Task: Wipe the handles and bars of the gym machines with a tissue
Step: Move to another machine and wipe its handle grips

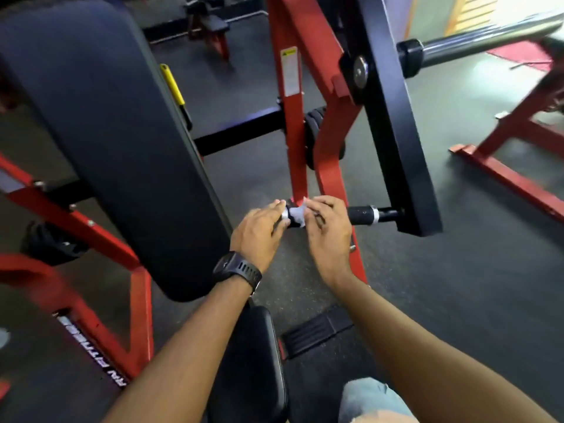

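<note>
A short black handle (361, 214) sticks out sideways from the black lever arm (393, 123) of a red gym machine. A white tissue (296, 214) is draped over the handle's left end. My left hand (259, 235), with a black watch on its wrist, holds the handle's end and the tissue's left edge with curled fingers. My right hand (328, 232) pinches the tissue's right side against the handle. The handle's middle is hidden under my right hand; its right part is bare.
A large black back pad (116, 138) stands tilted at the left on the red frame (299, 123). A black seat pad (253, 361) lies below my arms. A chrome barbell sleeve (488, 41) juts out at upper right. Another red frame (512, 175) stands on the dark rubber floor at the right.
</note>
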